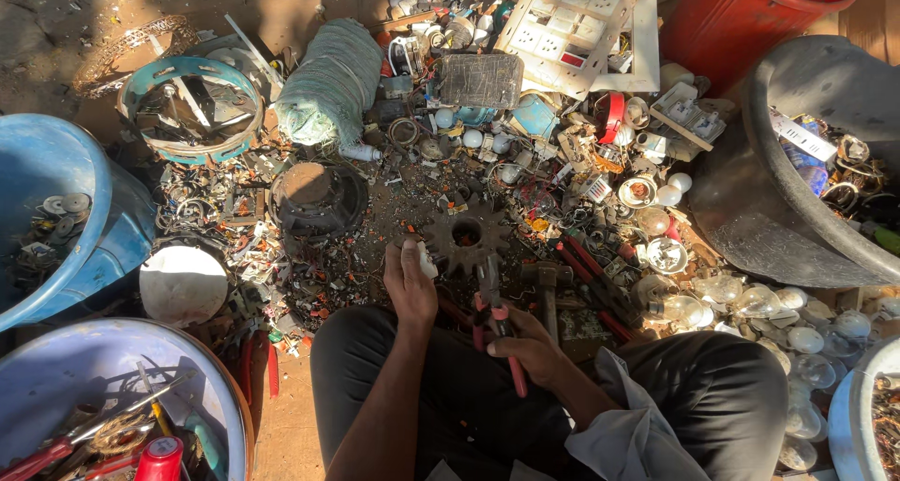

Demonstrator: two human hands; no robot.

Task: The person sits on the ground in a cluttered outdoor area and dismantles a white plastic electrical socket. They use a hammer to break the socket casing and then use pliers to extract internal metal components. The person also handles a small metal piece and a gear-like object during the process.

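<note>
Red-handled pliers [497,326] clenched in right hand [530,348], nose aimed up at rusty toothed gear [466,232] on the ground. Small white part [427,261] pinched in left hand [410,284], fingers [401,256] curled about it, just beside the gear. Glass bulbs [750,303] heaped to the right; blue tub [56,218] well apart on the left.
</note>
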